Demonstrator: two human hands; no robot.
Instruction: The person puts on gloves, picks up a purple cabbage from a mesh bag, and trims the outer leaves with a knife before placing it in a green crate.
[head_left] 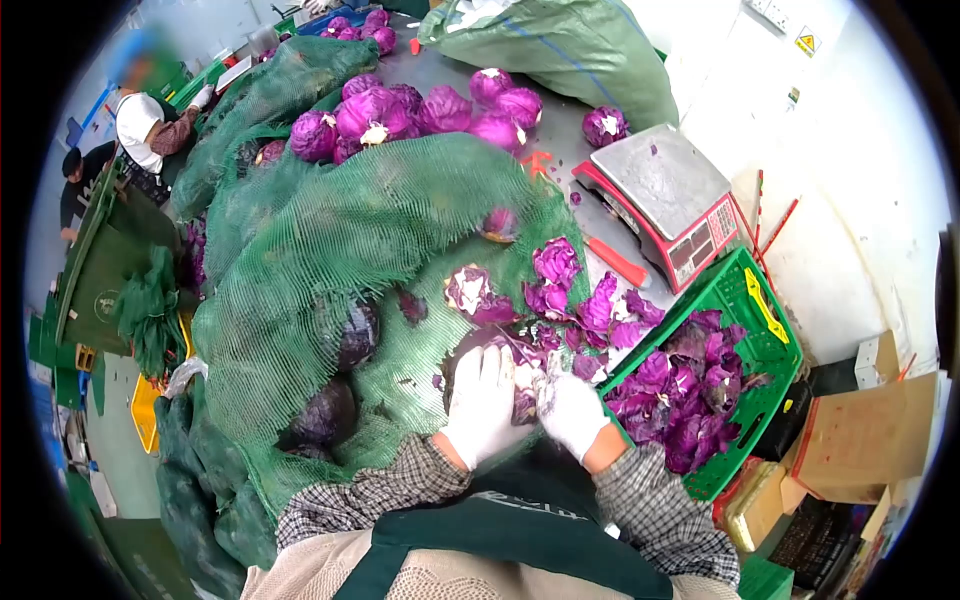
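My left hand (484,405), in a white glove, presses its fingers over a red cabbage (526,378) and steadies it on the green mesh sack. At the cabbage's right side is my right hand (570,408), also gloved, its fingers curled together; whatever they grip is hidden. Just beyond lie loose purple leaves (597,305) and a trimmed cabbage (467,288) with a pale cut stem. The big green mesh sack (330,225) spreads to the left, with dark whole cabbages (325,412) in its mouth.
A green crate (778,365) of purple leaves stands at right, below a red-and-silver scale (665,190). An orange-handled tool (617,262) lies beside the scale. Peeled cabbages (375,115) are piled at the back. A co-worker (145,130) works at far left, near a green bin (110,265).
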